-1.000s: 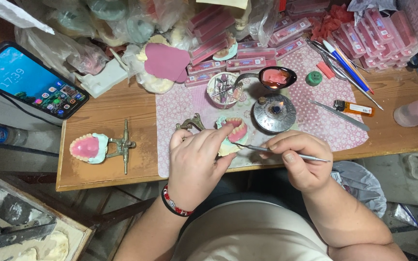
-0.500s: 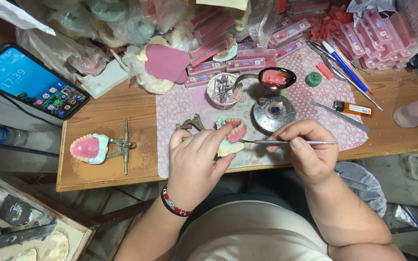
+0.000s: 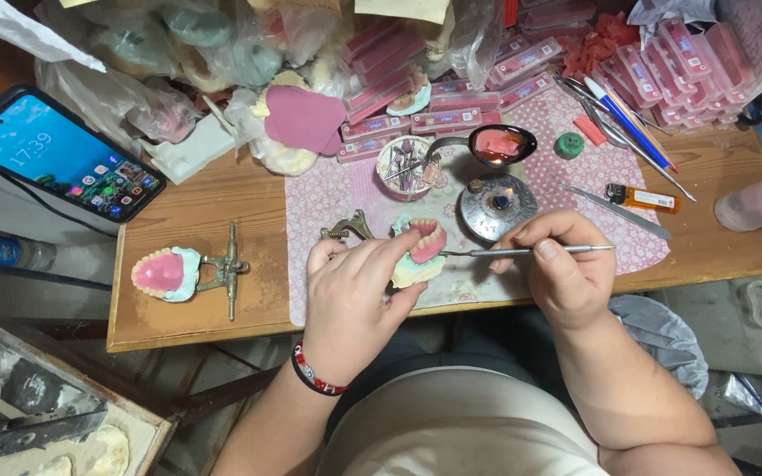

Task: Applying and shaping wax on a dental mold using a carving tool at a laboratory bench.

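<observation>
The left hand (image 3: 350, 304) holds a denture model (image 3: 418, 251) at the front edge of the desk (image 3: 187, 300), over a pink patterned mat (image 3: 328, 203). Its grip is wrapped round the model, fingers over the top and thumb against the lower right side. The model shows pink gum and a row of teeth on a pale greenish base, tilted toward the person. A brass articulator (image 3: 346, 229) juts out behind the fingers; whether it touches the model cannot be told.

The right hand (image 3: 562, 269) pinches a thin metal tool (image 3: 531, 251) between thumb and fingers. The tool lies nearly level, its tip touching the right side of the model.

Just behind the right hand stands a small round burner (image 3: 496, 204) with a small flame at its centre. A spoon (image 3: 497, 145) holding red wax lies beyond it, beside a cup (image 3: 403, 167) of burs. A green cap (image 3: 568, 145), a lighter (image 3: 641, 197) and a metal spatula (image 3: 615, 210) lie to the right on the mat and desk. Pink boxes (image 3: 522, 66) and plastic bags (image 3: 222, 53) crowd the back of the desk.

On the left side of the desk lies a second denture (image 3: 162, 273) on its own articulator, well apart from the hands. A phone (image 3: 59, 154) with a lit screen leans at the far left. The left wrist wears a red and black bracelet (image 3: 312, 375).
</observation>
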